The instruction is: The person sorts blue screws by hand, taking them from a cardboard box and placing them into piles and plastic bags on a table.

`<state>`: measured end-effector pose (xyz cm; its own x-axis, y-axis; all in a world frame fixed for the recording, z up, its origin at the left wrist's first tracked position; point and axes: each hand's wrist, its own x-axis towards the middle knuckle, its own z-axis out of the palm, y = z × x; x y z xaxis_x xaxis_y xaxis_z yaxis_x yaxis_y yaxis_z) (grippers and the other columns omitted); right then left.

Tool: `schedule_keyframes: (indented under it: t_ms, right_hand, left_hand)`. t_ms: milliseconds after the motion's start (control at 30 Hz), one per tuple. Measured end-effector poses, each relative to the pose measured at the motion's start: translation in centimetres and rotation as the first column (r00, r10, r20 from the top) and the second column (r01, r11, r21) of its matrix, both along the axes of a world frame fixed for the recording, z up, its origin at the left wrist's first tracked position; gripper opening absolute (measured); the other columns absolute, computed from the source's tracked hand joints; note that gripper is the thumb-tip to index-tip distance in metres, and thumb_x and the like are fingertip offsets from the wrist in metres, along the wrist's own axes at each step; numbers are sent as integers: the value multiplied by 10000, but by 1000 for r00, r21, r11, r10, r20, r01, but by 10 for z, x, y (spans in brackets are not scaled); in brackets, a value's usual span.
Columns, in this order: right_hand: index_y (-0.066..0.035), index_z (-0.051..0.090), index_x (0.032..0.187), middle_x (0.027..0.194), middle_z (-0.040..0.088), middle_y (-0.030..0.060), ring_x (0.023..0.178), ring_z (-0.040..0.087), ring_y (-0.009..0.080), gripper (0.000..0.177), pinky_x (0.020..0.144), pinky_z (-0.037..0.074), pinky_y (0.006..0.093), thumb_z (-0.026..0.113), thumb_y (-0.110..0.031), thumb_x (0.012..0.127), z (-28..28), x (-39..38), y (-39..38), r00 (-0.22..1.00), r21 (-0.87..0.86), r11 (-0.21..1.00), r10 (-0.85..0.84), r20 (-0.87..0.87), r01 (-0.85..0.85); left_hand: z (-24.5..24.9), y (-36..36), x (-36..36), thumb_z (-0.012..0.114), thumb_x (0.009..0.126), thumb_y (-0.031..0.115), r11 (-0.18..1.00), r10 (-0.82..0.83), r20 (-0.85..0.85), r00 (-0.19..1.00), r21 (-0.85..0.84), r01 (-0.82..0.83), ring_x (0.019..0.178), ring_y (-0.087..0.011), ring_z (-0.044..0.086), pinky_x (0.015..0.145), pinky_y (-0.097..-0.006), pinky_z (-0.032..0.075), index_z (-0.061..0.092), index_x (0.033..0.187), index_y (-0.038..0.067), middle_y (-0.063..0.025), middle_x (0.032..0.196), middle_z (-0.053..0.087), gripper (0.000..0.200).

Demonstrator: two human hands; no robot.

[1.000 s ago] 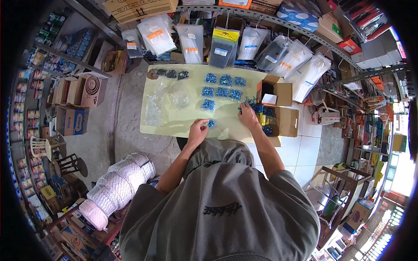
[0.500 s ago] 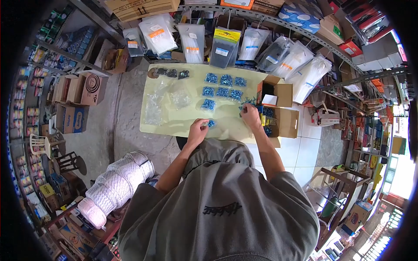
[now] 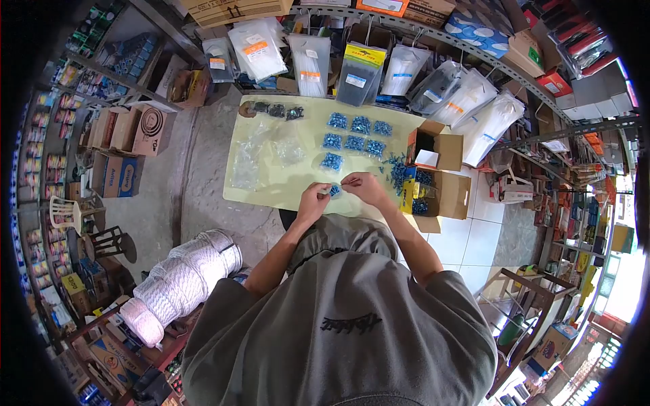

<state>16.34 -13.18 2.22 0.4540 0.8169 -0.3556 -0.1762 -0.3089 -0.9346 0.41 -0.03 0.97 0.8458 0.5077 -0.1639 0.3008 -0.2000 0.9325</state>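
In the head view, my left hand [image 3: 314,201] is closed on a small clear bag [image 3: 334,191] partly filled with blue screw-like pieces. My right hand [image 3: 365,188] is at the bag's right side with its fingertips pinched together; what they hold is too small to make out. Beyond the hands, several filled bags of the same blue pieces [image 3: 354,143] lie in rows on the pale yellow table [image 3: 284,183]. To the right of my right hand, loose blue pieces [image 3: 398,174] form a pile against the open cartons.
Two open cardboard boxes [image 3: 452,193] stand at the table's right end, blue pieces in the nearer one. Empty clear bags [image 3: 249,162] lie on the left, with dark round items [image 3: 276,109] behind them. Packs of cable ties [image 3: 310,71] hang along the back shelf.
My right hand has moved left from the loose pile to the bag in my left hand. My left hand stays at the table's near edge, and the view has shifted slightly.
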Motion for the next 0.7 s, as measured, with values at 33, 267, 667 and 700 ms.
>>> schedule_keyframes:
  t_ms: [33, 267, 667, 700]
  right_hand:
    - [30, 669, 935, 873, 671, 86, 754, 644, 122, 175, 696, 535, 260, 700, -60, 788, -3, -3, 2, 983, -39, 998, 59, 174, -54]
    - [-11, 674, 904, 855, 651, 117, 731, 657, 176, 199, 689, 534, 274, 737, -92, 734, 1, -13, 11, 870, -23, 987, 153, 469, -161]
    - [2, 666, 943, 883, 659, 142, 751, 667, 215, 157, 688, 546, 303, 627, -44, 799, 11, -19, 14, 811, 53, 970, 169, 561, -239]
    - [0, 663, 947, 881, 665, 139, 750, 668, 211, 160, 681, 546, 306, 627, -43, 797, 12, -20, 15, 852, 31, 986, 125, 508, -164]
  left_hand:
    - [1, 0, 0, 605, 779, -24, 1000, -4, -12, 1000, 0, 4, 739, -177, 639, 668, -272, 513, 627, 1052, -8, -123, 1036, 610, 274]
    - [-1, -2, 0, 621, 768, -26, 999, 28, -41, 999, -39, -30, 716, -181, 653, 649, -277, 513, 621, 1060, -8, -121, 1027, 617, 292]
    - [-6, -2, -1, 609, 760, -44, 997, 58, -41, 997, -48, -60, 682, -170, 648, 627, -271, 507, 618, 1041, -20, -115, 1021, 619, 282]
    - [-5, -2, 0, 609, 760, -44, 997, 56, -39, 998, -50, -58, 682, -170, 648, 627, -271, 507, 618, 1041, -20, -115, 1021, 619, 282]
